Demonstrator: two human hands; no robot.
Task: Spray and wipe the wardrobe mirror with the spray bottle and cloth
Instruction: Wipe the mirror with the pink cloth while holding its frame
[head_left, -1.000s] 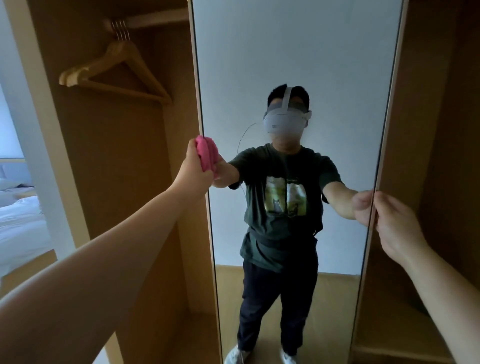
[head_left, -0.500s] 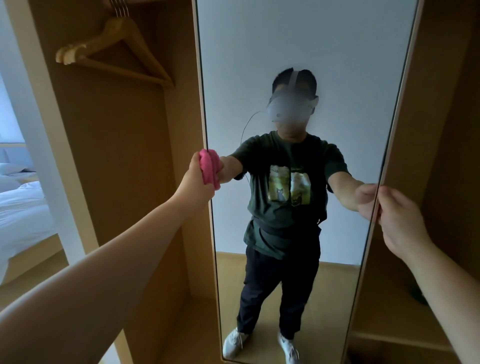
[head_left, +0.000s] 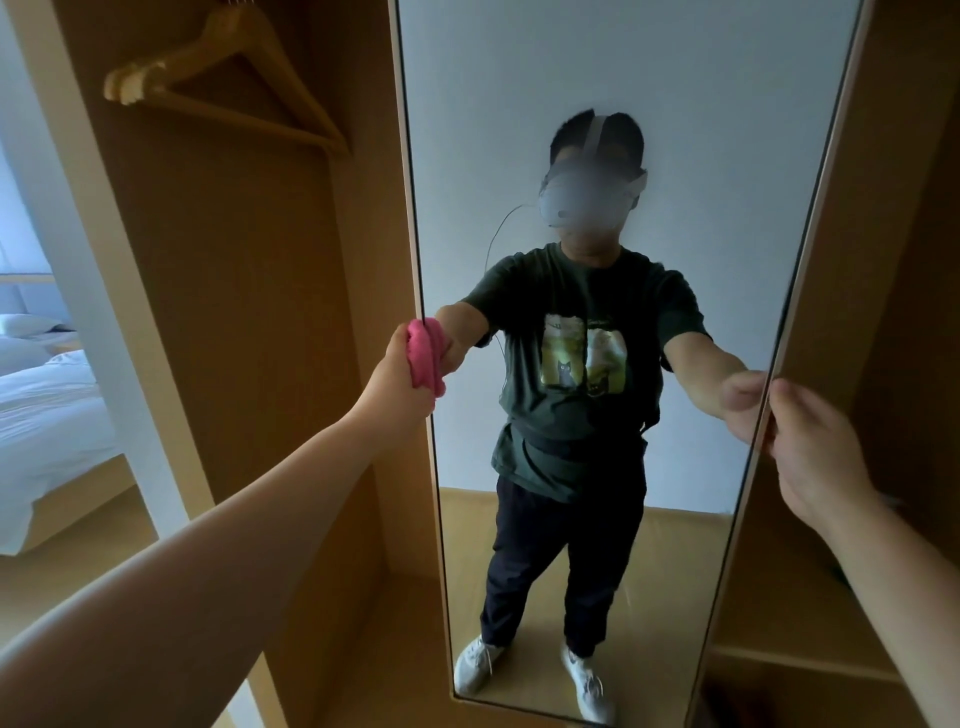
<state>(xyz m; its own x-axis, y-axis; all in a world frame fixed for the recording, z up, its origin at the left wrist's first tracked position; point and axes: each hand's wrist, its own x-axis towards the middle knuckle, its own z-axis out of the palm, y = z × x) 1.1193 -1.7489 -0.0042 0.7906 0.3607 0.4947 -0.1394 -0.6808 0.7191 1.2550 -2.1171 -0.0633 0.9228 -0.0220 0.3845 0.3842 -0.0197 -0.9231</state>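
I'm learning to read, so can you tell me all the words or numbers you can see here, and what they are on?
No words or numbers can be read here.
T-shirt reflected in the mirror: a picture of cats with tiny marks above it, too small and blurred to read.
Pink cloth, wooden hanger and wardrobe: no writing visible.

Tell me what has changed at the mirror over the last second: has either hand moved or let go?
The left hand with the pink cloth has slid down the left edge of the wardrobe mirror; the view itself also tipped down, lifting the wooden hanger in frame. Nothing was taken or released. The left hand still grips the cloth, and the right hand still holds the mirror's right edge.
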